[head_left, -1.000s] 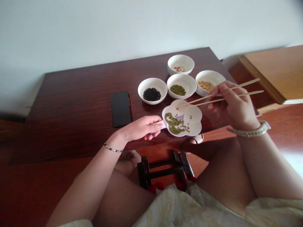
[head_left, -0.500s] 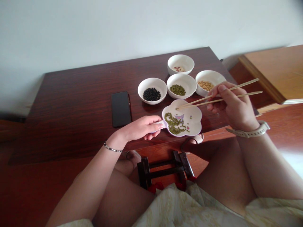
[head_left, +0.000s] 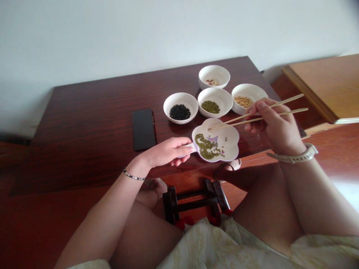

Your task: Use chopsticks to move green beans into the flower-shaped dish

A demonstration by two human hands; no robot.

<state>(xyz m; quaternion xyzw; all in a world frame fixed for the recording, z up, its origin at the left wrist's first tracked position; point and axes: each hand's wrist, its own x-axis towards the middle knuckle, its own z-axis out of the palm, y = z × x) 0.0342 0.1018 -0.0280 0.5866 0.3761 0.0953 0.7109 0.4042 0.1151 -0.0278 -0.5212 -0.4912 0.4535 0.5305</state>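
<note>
My left hand [head_left: 171, 151] is closed round the short handle of a white, flower-shaped dish [head_left: 231, 144] with a lilac rim. Green mung beans [head_left: 207, 147] lie mostly in the dish's left part, with a few scattered singly. Held in my right hand [head_left: 276, 123] is a pair of wooden chopsticks [head_left: 241, 120], their tips close together over the far left part of the dish, by a small dark bean. Whether the tips grip that bean I cannot tell. Just beyond the dish stands a white bowl [head_left: 228, 106] of mung beans [head_left: 210, 107].
A bowl [head_left: 168, 102] of black beans, a bowl [head_left: 262, 89] of yellowish beans and a bowl [head_left: 224, 76] of reddish and pale pieces surround it. A dark phone [head_left: 143, 129] lies on the brown table [head_left: 92, 123]. Below is a dark stool [head_left: 193, 203]; a wooden surface [head_left: 328, 80] stands right.
My right hand and the chopsticks' rear ends have shifted very slightly left. The dish and my left hand stay where they were.
</note>
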